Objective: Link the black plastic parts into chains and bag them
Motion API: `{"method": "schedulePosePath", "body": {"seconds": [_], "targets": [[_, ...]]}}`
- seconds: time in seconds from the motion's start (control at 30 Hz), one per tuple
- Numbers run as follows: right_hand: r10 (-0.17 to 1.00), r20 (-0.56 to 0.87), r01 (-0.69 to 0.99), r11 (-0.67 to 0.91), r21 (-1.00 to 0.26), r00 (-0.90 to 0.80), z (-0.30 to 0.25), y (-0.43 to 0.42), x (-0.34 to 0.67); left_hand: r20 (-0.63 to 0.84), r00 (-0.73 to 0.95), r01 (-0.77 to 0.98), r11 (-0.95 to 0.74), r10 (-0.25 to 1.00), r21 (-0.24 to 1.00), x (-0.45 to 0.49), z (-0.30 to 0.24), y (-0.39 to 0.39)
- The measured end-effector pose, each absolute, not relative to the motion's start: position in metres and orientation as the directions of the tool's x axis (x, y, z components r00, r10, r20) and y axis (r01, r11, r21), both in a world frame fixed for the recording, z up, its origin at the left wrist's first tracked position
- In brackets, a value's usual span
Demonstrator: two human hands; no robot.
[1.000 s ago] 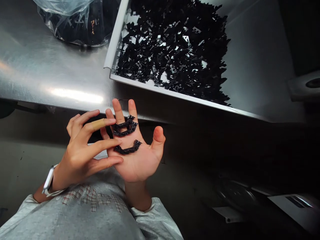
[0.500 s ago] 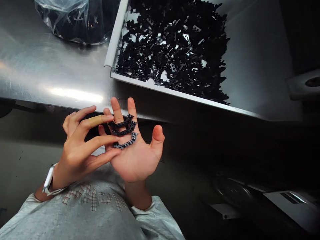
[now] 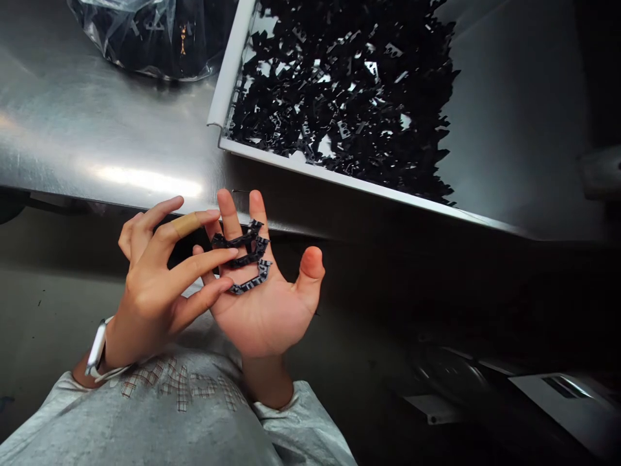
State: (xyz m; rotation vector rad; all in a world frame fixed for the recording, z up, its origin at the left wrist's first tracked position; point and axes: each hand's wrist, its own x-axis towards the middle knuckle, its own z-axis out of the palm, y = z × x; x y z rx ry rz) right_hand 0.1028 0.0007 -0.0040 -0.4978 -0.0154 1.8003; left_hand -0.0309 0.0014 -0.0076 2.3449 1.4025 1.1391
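The open right hand [image 3: 262, 310] lies palm up, carrying three jagged black plastic strips [image 3: 242, 259] on its palm and fingers; the empty, half-curled left hand [image 3: 150, 291] reaches in just beside them. Farther right, a white-rimmed tray [image 3: 339, 178] of black plastic pieces [image 3: 339, 97] sits on the steel bench [image 3: 97, 129]

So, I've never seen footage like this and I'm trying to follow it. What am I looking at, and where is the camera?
There's no machine here. This view comes from a camera worn on a person's head, looking down at their own hands. The right hand is open, palm up, with a few small black parts lying on it. The left hand, with a bandage on one finger and a watch on the wrist, has its fingertips beside them. Beyond lie a steel table, a white-edged tray heaped with similar parts, and a clear bag.
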Motion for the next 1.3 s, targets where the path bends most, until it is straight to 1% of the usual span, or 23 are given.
{"method": "schedulePosePath", "body": {"seconds": [0.1, 0.3, 0.47, 0.67, 0.8, 0.87, 0.97, 1.07, 1.17, 1.3], "targets": [[0.925, -0.308, -0.918, -0.306, -0.252, -0.224, -0.005, 0.000, 0.104, 0.509, 0.245, 0.677, -0.521, 0.825, 0.519, -0.030, -0.006, 0.002], [0.923, -0.319, -0.910, -0.307, -0.278, -0.214, -0.003, -0.001, 0.106, 0.519, 0.256, 0.690, -0.530, 0.815, 0.493, -0.028, -0.002, 0.000], [0.937, -0.281, -0.908, -0.290, -0.301, -0.206, -0.001, -0.004, 0.107, 0.503, 0.250, 0.694, -0.515, 0.827, 0.503, -0.024, 0.000, -0.006], [0.948, -0.274, -0.933, -0.239, -0.268, -0.164, 0.004, -0.005, 0.103, 0.472, 0.218, 0.695, -0.476, 0.854, 0.539, -0.019, 0.002, -0.011], [0.935, -0.321, -0.932, -0.245, -0.269, -0.153, 0.007, -0.006, 0.099, 0.460, 0.205, 0.692, -0.460, 0.864, 0.556, -0.019, 0.002, -0.010], [0.927, -0.341, -0.928, -0.256, -0.269, -0.157, 0.007, -0.006, 0.099, 0.465, 0.232, 0.696, -0.480, 0.855, 0.534, -0.021, 0.001, -0.009], [0.942, -0.299, -0.933, -0.239, -0.268, -0.155, 0.005, -0.006, 0.099, 0.488, 0.276, 0.696, -0.522, 0.828, 0.493, -0.025, 0.001, -0.009], [0.938, -0.312, -0.926, -0.245, -0.288, -0.151, 0.003, -0.006, 0.101, 0.513, 0.260, 0.684, -0.531, 0.818, 0.500, -0.026, 0.001, -0.011], [0.936, -0.309, -0.912, -0.267, -0.311, -0.169, 0.002, -0.006, 0.101, 0.543, 0.281, 0.674, -0.566, 0.791, 0.475, -0.025, -0.001, -0.014], [0.931, -0.317, -0.912, -0.278, -0.303, -0.178, 0.003, -0.006, 0.101, 0.525, 0.250, 0.693, -0.529, 0.814, 0.490, -0.021, 0.000, -0.019]]}}
